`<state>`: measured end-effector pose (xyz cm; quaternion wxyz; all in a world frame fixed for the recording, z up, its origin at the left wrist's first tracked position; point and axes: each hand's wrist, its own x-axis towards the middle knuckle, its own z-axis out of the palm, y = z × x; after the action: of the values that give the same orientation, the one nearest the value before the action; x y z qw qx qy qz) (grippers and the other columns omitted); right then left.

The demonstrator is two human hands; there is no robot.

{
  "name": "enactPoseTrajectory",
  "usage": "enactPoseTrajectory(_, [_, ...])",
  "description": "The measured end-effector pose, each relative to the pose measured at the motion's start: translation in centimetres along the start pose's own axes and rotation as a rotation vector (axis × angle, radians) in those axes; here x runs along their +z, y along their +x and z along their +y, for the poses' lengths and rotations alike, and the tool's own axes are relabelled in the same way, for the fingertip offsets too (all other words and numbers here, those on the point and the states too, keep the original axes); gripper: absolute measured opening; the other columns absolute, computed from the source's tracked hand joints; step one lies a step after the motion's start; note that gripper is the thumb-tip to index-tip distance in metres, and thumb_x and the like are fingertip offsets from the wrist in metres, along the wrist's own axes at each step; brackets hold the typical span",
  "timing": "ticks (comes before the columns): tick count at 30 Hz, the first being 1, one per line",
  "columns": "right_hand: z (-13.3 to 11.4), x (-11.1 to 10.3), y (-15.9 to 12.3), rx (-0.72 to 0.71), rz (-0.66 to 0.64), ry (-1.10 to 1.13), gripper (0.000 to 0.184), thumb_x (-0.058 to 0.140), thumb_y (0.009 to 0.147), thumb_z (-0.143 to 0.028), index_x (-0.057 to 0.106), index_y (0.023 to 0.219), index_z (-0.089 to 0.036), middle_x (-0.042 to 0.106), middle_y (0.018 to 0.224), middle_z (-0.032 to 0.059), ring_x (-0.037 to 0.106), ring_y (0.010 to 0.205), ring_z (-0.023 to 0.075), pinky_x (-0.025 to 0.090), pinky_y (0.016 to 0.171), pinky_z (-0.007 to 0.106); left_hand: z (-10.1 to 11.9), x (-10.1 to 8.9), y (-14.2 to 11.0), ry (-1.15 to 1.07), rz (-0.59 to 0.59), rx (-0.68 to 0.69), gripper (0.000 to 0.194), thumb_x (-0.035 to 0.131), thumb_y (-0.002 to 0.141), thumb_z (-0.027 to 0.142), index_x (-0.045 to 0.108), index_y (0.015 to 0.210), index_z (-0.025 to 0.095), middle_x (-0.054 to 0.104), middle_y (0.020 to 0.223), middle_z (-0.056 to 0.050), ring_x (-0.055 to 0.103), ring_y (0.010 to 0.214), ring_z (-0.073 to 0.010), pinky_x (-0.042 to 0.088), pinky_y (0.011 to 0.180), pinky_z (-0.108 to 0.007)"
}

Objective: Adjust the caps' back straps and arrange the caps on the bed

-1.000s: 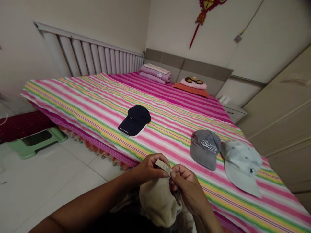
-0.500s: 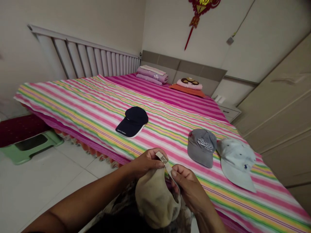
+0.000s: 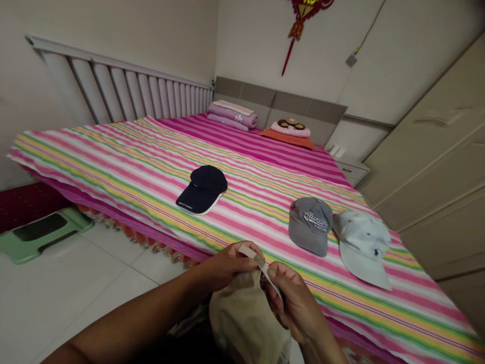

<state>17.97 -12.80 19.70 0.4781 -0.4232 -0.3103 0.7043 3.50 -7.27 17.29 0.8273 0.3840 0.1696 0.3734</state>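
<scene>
A beige cap hangs between my hands, low in front of my body. My left hand pinches one part of its back strap, where a small metal buckle shows. On the strap's other part, my right hand is closed, thumb on top. The cap's crown hangs below the strap, and its brim is hidden. Beyond my hands, on the bed, lie a navy cap, a grey cap with white lettering, and a pale cap to its right.
The bed has a striped cover. Folded purple bedding and an orange pillow lie by the headboard. A green stool stands on the tiled floor at left; a wardrobe rises at right.
My right hand moved away along the strap half a second ago, baring more of it; both hands still hold it. The view has turned slightly right, shifting the bed and caps left.
</scene>
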Motion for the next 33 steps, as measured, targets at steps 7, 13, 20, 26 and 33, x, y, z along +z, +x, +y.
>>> enactPoseTrajectory(7, [-0.2, 0.0, -0.3, -0.028, 0.049, 0.000, 0.030, 0.067, 0.066, -0.035, 0.045, 0.058, -0.017, 0.042, 0.038, -0.0079, 0.021, 0.031, 0.0012, 0.016, 0.033, 0.015, 0.6, 0.2, 0.1, 0.066, 0.034, -0.036, 0.029, 0.073, 0.058, 0.028, 0.062, 0.078, 0.011, 0.060, 0.064, -0.002, 0.052, 0.053, -0.0085, 0.037, 0.055, -0.021])
enactPoseTrajectory(13, [-0.2, 0.0, -0.2, -0.040, 0.104, -0.072, 0.030, 0.067, 0.065, -0.037, 0.047, 0.057, -0.016, 0.043, 0.039, -0.0072, 0.022, 0.030, 0.0013, 0.015, 0.032, 0.015, 1.6, 0.1, 0.4, 0.142, 0.129, -0.046, 0.031, 0.068, 0.062, 0.039, 0.057, 0.068, 0.010, 0.056, 0.061, -0.002, 0.049, 0.054, -0.0085, 0.034, 0.054, -0.020])
enactPoseTrajectory(20, [-0.3, -0.4, 0.0, -0.281, 0.163, -0.519, 0.024, 0.064, 0.067, -0.034, 0.053, 0.081, -0.019, 0.051, 0.053, -0.0045, 0.038, 0.041, 0.0074, 0.030, 0.039, 0.019, 1.7, 0.1, 0.7, 0.262, 0.119, -0.125, 0.026, 0.069, 0.062, 0.034, 0.055, 0.064, 0.012, 0.051, 0.054, 0.002, 0.041, 0.048, -0.0059, 0.030, 0.051, -0.020])
enactPoseTrajectory(26, [-0.6, 0.0, -0.6, -0.483, 0.209, -0.982, 0.008, 0.058, 0.072, -0.025, 0.058, 0.077, -0.020, 0.058, 0.060, -0.0015, 0.049, 0.052, 0.0125, 0.037, 0.049, 0.022, 1.3, 0.0, 0.4, 0.265, 0.040, -0.154, 0.025, 0.070, 0.061, 0.032, 0.059, 0.066, 0.011, 0.055, 0.059, 0.000, 0.045, 0.053, -0.0079, 0.034, 0.055, -0.022])
enactPoseTrajectory(33, [-1.0, 0.0, -1.2, -0.551, 0.220, -1.102, 0.005, 0.057, 0.071, -0.023, 0.059, 0.075, -0.021, 0.062, 0.063, -0.0011, 0.054, 0.054, 0.0140, 0.039, 0.050, 0.022, 0.4, -0.1, 0.6, 0.207, 0.052, -0.148, 0.014, 0.068, 0.061, 0.021, 0.058, 0.061, 0.011, 0.053, 0.060, 0.000, 0.045, 0.054, -0.0078, 0.033, 0.055, -0.021])
